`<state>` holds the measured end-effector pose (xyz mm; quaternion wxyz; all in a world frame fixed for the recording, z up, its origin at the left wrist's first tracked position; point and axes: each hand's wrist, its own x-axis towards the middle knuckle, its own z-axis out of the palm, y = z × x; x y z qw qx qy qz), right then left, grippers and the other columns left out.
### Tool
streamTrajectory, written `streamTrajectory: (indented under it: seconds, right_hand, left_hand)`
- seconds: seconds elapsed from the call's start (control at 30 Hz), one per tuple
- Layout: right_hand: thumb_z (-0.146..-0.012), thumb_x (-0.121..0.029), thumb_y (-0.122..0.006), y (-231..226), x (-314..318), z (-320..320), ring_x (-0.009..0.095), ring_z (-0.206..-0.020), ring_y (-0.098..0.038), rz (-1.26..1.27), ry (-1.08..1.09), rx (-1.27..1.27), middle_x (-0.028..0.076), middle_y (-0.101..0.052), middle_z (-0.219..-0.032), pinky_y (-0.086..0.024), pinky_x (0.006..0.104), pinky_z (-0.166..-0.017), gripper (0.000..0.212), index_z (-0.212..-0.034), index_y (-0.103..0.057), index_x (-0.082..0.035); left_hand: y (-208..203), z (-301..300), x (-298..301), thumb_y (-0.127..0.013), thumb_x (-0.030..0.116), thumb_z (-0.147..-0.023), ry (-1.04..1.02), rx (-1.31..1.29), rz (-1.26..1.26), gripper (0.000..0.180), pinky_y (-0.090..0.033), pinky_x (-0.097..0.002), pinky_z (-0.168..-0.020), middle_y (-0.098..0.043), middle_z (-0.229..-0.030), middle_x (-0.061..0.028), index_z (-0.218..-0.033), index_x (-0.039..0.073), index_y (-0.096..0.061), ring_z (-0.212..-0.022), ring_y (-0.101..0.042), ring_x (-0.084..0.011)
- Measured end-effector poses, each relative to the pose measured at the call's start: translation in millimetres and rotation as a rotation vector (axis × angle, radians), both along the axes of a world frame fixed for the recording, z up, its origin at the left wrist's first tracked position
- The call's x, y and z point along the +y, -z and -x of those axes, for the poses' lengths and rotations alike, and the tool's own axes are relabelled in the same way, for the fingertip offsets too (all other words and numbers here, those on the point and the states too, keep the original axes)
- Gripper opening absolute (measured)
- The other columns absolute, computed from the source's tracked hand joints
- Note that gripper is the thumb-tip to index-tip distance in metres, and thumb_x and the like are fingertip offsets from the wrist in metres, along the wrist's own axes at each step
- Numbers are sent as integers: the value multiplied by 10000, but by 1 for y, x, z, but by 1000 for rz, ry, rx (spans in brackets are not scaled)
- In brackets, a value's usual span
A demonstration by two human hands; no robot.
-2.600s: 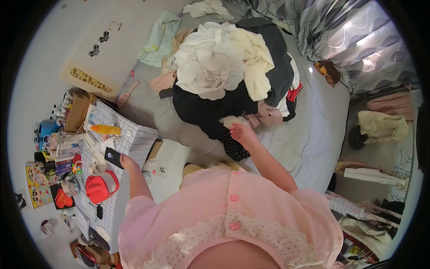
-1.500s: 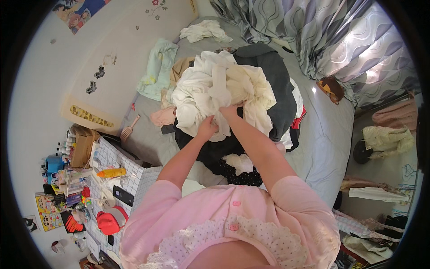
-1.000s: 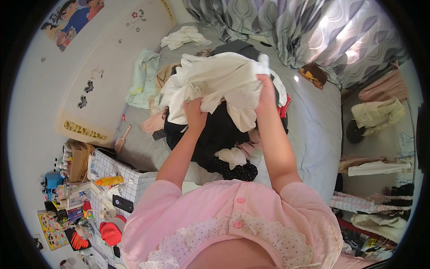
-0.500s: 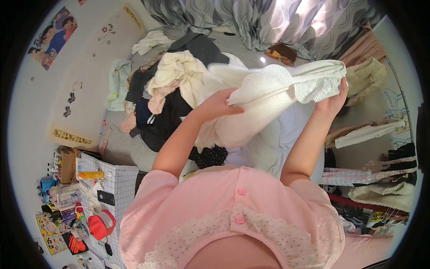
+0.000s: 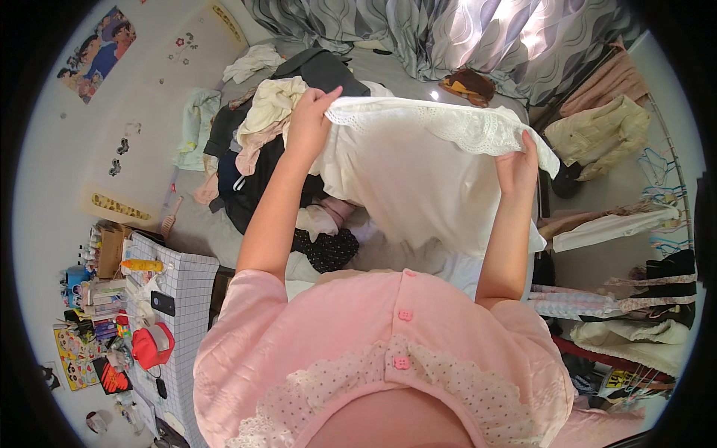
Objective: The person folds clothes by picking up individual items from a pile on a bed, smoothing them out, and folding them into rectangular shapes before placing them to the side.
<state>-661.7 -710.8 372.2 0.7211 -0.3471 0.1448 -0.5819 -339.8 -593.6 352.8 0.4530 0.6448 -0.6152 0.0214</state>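
A white garment (image 5: 418,172) with scalloped eyelet-lace trim hangs spread between my two hands above the bed. Its top edge runs nearly straight across, and the thin cloth falls toward me. My left hand (image 5: 311,123) is closed on the left end of that edge, thumb uppermost. At the lace on the right end my right hand (image 5: 517,166) pinches the cloth, and a short corner sticks out past it. Behind and left of my left hand lies a heap of clothes, with a cream garment (image 5: 270,104), a dark grey one (image 5: 317,69) and a black dotted one (image 5: 328,250).
Clothes hang on a rack at the right, among them a cream jacket (image 5: 597,134), beside blue hangers (image 5: 661,175). A checked-cloth table (image 5: 196,287) at the left carries a phone (image 5: 163,303) and a red pouch (image 5: 153,345). A brown cap (image 5: 468,86) lies near the grey curtain (image 5: 411,37).
My left hand has moved up and left to the garment's end, stretching its edge out straight. My right hand has come left and slightly down, still holding the cloth.
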Motion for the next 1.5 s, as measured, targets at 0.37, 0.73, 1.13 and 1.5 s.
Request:
streamTrajectory:
  seconds: [0.37,0.73,1.13,1.5]
  right_hand:
    - [-762,3,-432,14,-17,-31,327,-986,-501,-43,-65,-438,222,-521,-953,-389,375,-935,189,-936,-425,77]
    - [-819,-99,-483,88,-58,-74,170,-650,-558,-387,180,185,76,-571,-780,-474,286,-531,99,-874,-513,-23]
    - [-669,-88,-674,165,-38,-73,88,-486,-492,-304,315,990,39,-525,-601,-411,225,-422,170,-680,-513,-34]
    - [-665,-156,-640,132,-9,-45,251,-654,-558,980,433,1826,105,-573,-721,-431,338,-607,190,-788,-565,-32]
  left_hand:
    - [-28,-31,-4,-490,62,-806,334,531,-198,229,-413,-213,-735,-601,-877,-28,-1014,8,-571,-814,-549,-97]
    - [17,-63,-15,-471,144,-841,182,486,-129,167,-415,-248,-669,-571,-814,-36,-901,13,-553,-772,-529,-110]
    - [51,-47,15,-631,342,-693,162,-76,-688,568,-406,-351,-820,-491,-1086,-184,-1145,79,-410,-914,-535,-284]
    - [79,-88,24,-502,133,-713,137,-899,193,319,-413,-386,-719,-479,-994,-103,-1031,116,-498,-826,-539,-286]
